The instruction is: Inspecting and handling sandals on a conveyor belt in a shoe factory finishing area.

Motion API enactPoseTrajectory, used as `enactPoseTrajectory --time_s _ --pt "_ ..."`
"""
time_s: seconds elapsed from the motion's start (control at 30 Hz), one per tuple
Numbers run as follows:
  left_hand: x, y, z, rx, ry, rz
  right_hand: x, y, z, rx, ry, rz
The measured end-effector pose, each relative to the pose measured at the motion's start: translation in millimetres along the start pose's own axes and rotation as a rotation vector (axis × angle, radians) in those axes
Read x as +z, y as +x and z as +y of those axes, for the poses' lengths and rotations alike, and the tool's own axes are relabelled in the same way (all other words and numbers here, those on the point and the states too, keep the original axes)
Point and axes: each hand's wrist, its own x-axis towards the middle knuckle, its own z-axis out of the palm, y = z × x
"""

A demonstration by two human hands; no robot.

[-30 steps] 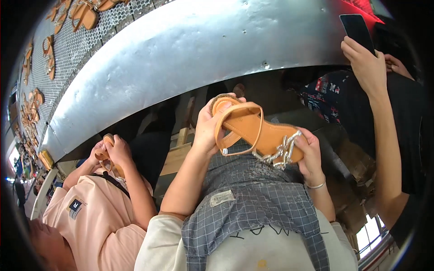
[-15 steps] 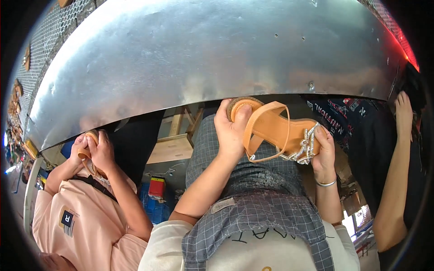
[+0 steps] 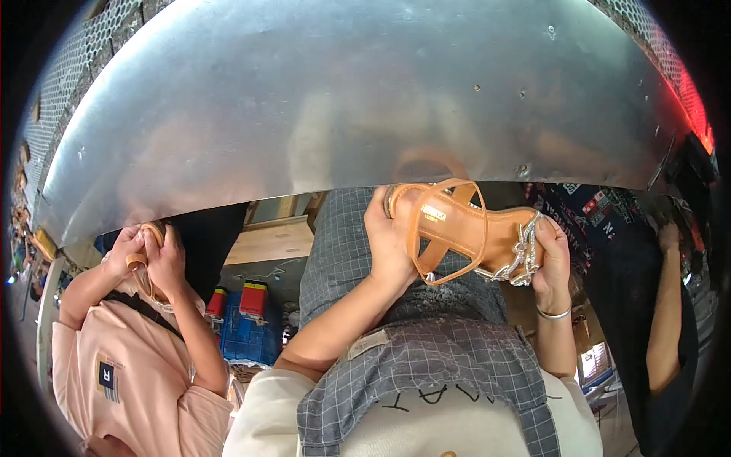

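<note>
A tan strappy sandal (image 3: pixel 499 230) is held sideways between my hands, insole up, just below the metal edge. Its heel end points left and its toe end, crossed by a sparkling silver band (image 3: pixel 521 257), points right. My left hand (image 3: pixel 390 242) is closed around the heel, thumb against the insole. At the toe, my right hand (image 3: pixel 553 255) grips the front, its thumb on top by the silver band. The looped ankle strap (image 3: pixel 417 259) stands up over the heel half. My fingers under the sole are hidden.
A shiny sheet-metal surface (image 3: pixel 304 114) curves across in front of me. On the left, a co-worker's hands (image 3: pixel 156 255) hold a similar sandal. Another person's arm (image 3: pixel 665 320) shows at right. Blue crate (image 3: pixel 251 339), red boxes (image 3: pixel 253 298) and a wooden frame (image 3: pixel 270 242) stand below.
The sandal has tipped so more of its insole faces me, and gold print on it now shows. Both hands keep their grip. The metal edge sits lower in view.
</note>
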Motion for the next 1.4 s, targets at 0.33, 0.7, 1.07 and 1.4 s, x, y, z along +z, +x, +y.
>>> enactPoseTrajectory --time_s 0.33,0.7,1.07,1.4 --pt "10.9 6.6 -16.6 0.003 0.107 -0.048 -29.2 -8.4 61.9 0.054 0.099 -0.163" --pt "20.0 12.1 2.6 -0.080 0.456 -0.002 -29.7 -44.9 90.0 0.198 0.130 -0.058" --pt "22.6 12.2 -47.9 0.032 -0.038 -0.037 -39.4 51.5 2.0 -0.234 -0.147 -0.120" --pt "13.9 -4.7 -44.7 -0.106 0.085 -0.048 -42.8 110.1 23.8 0.001 0.319 -0.378"
